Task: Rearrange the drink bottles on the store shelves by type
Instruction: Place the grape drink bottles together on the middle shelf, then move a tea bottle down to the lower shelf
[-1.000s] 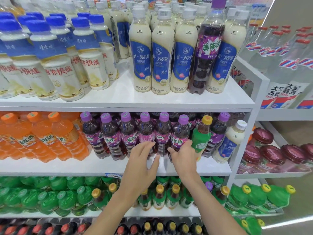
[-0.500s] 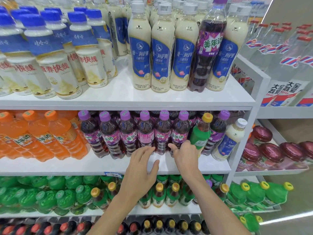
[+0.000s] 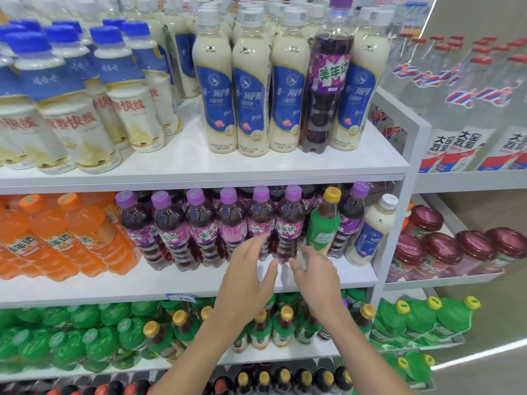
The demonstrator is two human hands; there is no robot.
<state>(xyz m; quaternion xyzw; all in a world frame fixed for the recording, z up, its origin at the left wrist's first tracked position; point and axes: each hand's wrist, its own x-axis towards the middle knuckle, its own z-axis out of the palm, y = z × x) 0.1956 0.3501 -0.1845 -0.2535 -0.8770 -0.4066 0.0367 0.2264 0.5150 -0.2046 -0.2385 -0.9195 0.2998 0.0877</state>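
A row of purple grape soda bottles [image 3: 231, 226] fills the middle shelf [image 3: 142, 283]. Among them on the right stand a green-labelled tea bottle [image 3: 322, 229] with a yellow cap and a cream milk-tea bottle [image 3: 370, 232]. One purple soda bottle [image 3: 328, 89] stands among the cream milk-tea bottles [image 3: 251, 92] on the top shelf. My left hand [image 3: 245, 280] is spread open, its fingertips at the lower part of the purple row. My right hand [image 3: 316, 277] hovers with loose fingers just below the rightmost front purple bottle [image 3: 288, 223] and the tea bottle, holding nothing.
Orange soda bottles [image 3: 57, 238] fill the middle shelf's left. Blue-capped white bottles [image 3: 71, 109] stand top left. Green bottles [image 3: 85, 332] and tea bottles fill the shelf below. The neighbouring rack on the right holds clear red-capped bottles [image 3: 456, 109] and red-lidded jars [image 3: 439, 246].
My right hand has let go of the front purple bottle and drawn back with fingers loosened. My left hand stays spread at the purple row. The camera has moved closer.
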